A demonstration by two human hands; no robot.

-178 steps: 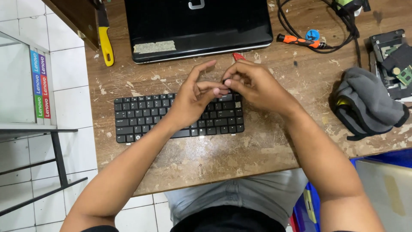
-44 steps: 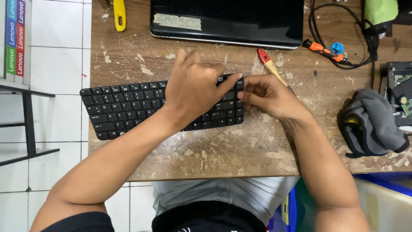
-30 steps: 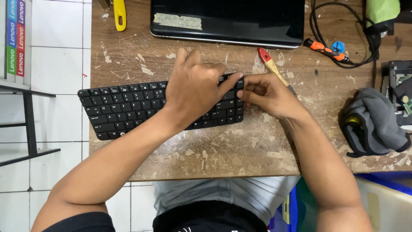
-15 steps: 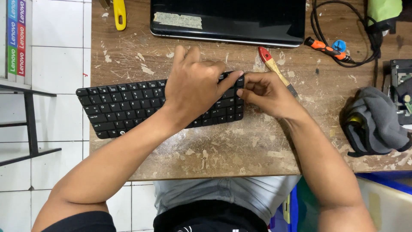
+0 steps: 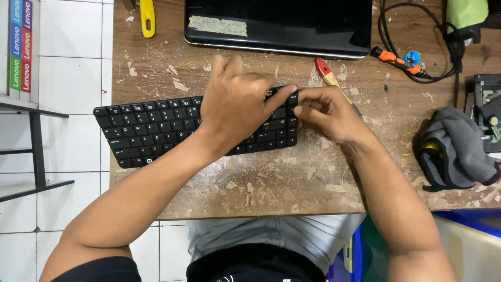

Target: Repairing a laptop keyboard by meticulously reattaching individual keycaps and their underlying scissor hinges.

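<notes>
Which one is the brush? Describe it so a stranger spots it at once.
Start at the closed black laptop at the far edge of the wooden bench. Just below its right front corner, a slim brush lies slanting, its lower end hidden behind the right hand. Its red tip and pale handle set it apart from the orange screwdriver further right.

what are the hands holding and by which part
Both hold the black keyboard at its right end: the left hand lies across the keys there, and the right hand pinches the top right corner with its fingers.
</notes>
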